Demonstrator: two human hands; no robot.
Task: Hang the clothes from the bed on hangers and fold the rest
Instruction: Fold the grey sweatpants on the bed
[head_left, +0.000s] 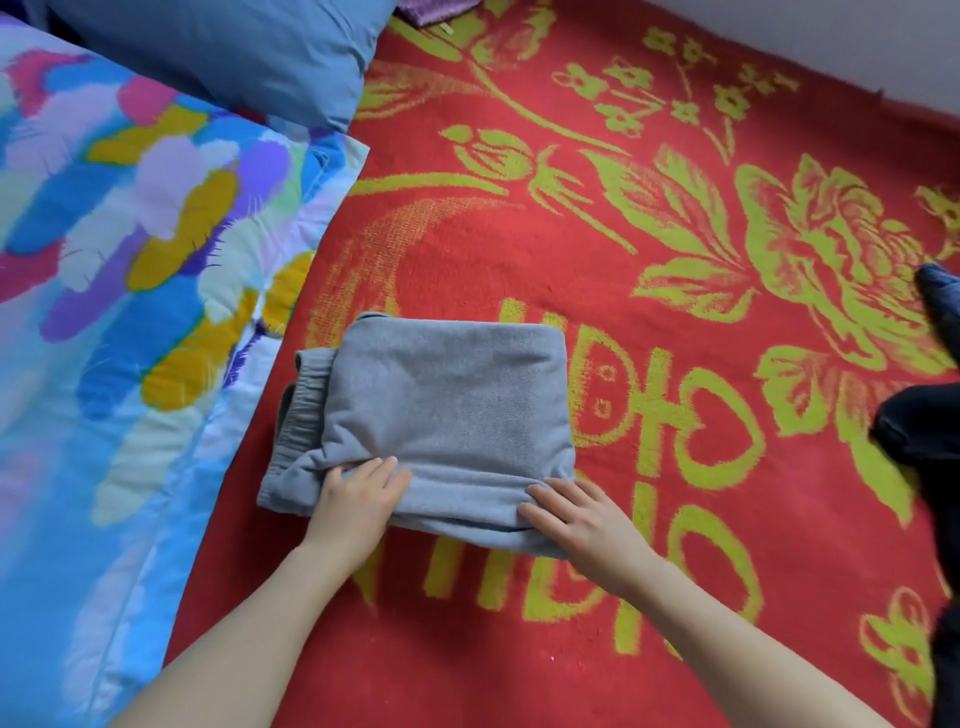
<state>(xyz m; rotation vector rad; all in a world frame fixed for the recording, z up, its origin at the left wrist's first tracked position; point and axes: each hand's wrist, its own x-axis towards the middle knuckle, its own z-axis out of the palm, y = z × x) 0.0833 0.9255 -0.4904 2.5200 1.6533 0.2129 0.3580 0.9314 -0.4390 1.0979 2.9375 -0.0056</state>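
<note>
A grey garment (441, 400) lies folded into a thick rectangle on the red bedspread (597, 218), its elastic waistband showing at the left side. My left hand (358, 493) rests flat on the near left part of the fold, fingers straight. On the near right corner, my right hand (571, 514) presses down with its fingers spread over the cloth. Both hands lie on top of the garment, not round it.
A colourful quilt (130, 291) covers the bed's left side, with a blue pillow (234, 47) behind it. Dark clothing (919, 426) lies at the right edge. A purple cloth (431, 10) peeks in at the top. A pale wall runs past the far right corner.
</note>
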